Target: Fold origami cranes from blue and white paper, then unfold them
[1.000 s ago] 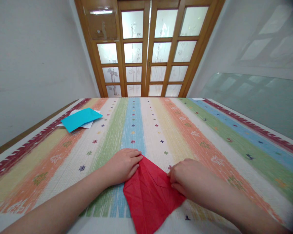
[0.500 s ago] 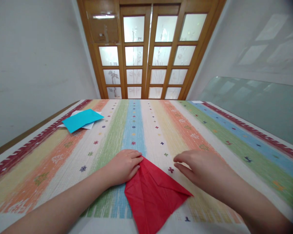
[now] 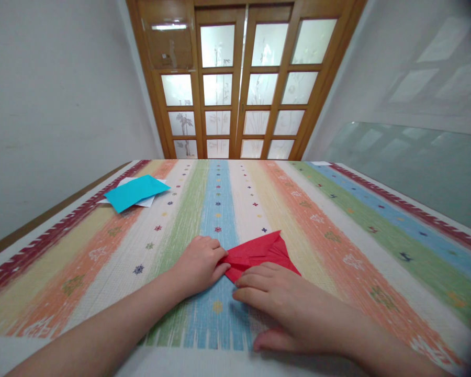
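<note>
A creased, folded sheet of red paper (image 3: 259,251) lies on the striped tablecloth in front of me, its wide end pointing away to the right. My left hand (image 3: 204,264) pinches its narrow left corner between thumb and fingers. Over the near edge of the paper lies my right hand (image 3: 278,303), its fingers stretched out and its thumb held apart. Part of the paper's near side is hidden behind the right hand's fingers.
Blue paper (image 3: 137,192) rests on white sheets (image 3: 151,201) at the table's far left. The striped tablecloth (image 3: 180,220) covers the table. A small white piece (image 3: 321,163) lies at the far right edge. Beyond stand wood-framed glass doors (image 3: 239,89); a glass panel (image 3: 416,167) leans at the right.
The red paper has turned, its wide end swinging from near me to the far right. My right hand has moved left and nearer, onto the paper's edge. My left hand stays at its corner.
</note>
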Available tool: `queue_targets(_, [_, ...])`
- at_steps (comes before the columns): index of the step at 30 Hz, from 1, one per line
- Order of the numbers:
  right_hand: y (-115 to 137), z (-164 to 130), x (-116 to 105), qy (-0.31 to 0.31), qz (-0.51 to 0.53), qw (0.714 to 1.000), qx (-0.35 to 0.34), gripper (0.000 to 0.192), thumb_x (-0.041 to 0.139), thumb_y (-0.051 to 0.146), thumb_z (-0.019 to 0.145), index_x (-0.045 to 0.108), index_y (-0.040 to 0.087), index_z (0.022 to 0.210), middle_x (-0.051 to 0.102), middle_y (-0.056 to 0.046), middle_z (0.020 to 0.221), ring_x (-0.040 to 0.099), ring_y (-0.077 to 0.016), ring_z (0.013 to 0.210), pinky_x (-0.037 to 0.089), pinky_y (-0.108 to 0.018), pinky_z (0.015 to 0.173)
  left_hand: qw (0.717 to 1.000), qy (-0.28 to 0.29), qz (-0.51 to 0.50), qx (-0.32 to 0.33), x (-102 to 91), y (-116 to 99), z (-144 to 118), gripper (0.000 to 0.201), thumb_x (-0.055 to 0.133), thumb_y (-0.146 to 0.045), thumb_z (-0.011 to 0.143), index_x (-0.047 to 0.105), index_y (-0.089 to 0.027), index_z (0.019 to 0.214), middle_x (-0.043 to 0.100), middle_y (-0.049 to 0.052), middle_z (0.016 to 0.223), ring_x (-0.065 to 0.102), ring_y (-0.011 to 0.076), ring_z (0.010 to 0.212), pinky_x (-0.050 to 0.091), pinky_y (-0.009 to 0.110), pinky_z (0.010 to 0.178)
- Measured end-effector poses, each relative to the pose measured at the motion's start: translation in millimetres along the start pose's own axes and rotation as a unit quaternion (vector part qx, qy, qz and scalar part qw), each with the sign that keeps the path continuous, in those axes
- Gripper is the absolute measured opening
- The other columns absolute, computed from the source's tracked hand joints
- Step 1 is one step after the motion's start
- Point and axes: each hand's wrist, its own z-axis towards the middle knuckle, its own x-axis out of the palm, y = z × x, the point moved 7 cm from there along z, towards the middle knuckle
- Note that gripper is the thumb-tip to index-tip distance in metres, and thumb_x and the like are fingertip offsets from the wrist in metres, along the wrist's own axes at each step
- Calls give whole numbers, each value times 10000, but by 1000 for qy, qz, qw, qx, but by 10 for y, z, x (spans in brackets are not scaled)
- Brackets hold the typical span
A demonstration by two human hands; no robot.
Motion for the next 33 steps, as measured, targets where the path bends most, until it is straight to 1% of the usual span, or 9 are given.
queue_targets(3, [-102,0,15,1,-9,1000,9,498,703,312,840,600,228,1320,608,-98,1373,546,-278,1259,404,-420,1075,1000,4,6,-12,-13,-9,-6,239,577,-375,959,717,-184,929,675,74,864,600,262,862,464,430,805])
queue_targets(6, [-219,-12,-9,-2,-30,999,29,589,627,185,846,520,267,1420,555,-70,1442,509,-264,1306,388,-430,1105,1000,-5,-10,4,-29,-26,-9,259,547,-359,976,705,-173,890,673,83,903,589,257,903,466,419,835])
queue_targets(11, [-304,-22,-8,-10,-46,998,38,683,548,136,856,424,314,1504,488,-36,1515,467,-253,1357,364,-442,1140,998,-19,-57,27,-19,-19,-21,212,529,-281,980,709,-172,1006,684,93,1054,586,254,1021,462,419,935])
queue_targets(16, [-349,-7,69,-23,-37,998,42,642,524,121,872,456,281,1490,538,-48,1479,502,-241,1339,375,-420,1136,995,-21,-91,24,14,19,-22,282,558,-219,949,652,-186,1213,694,85,1097,594,251,1052,475,422,954])
queue_targets(20, [-430,10,97,-34,-38,998,46,467,506,146,920,594,252,1366,641,-66,1355,594,-238,1225,440,-400,1059,991,-6,-102,80,23,-44,-25,264,509,-226,979,690,-196,1169,686,81,1199,583,244,1145,445,422,1040])
queue_targets(24, [-517,24,64,-50,-39,997,38,290,488,218,981,708,224,1170,714,-77,1209,658,-225,1089,474,-366,956,989,17,-108,95,21,-74,-42,330,519,-323,991,660,-176,1250,660,103,1299,557,265,1242,410,449,1105])
queue_targets(26, [-577,23,35,-53,-40,997,47,260,486,232,990,727,206,1084,744,-77,1105,677,-215,1004,478,-342,888,989,29,-111,96,20,-94,-50,363,537,-344,981,644,-167,1278,655,114,1314,566,275,1240,420,461,1097])
queue_targets(30, [-705,1,-9,-50,-68,993,81,251,493,255,996,725,190,926,756,-59,912,671,-198,838,440,-305,742,987,40,-126,94,3,-176,-58,329,514,-298,987,652,-163,1254,680,114,1267,596,271,1194,436,458,1074])
queue_targets(33, [-773,-20,-39,-69,-109,986,105,294,500,302,1003,703,185,826,738,-56,825,638,-188,753,392,-309,700,985,45,-144,85,-11,-249,-71,389,538,-273,968,579,-166,1340,687,119,1234,604,275,1162,464,456,1035])
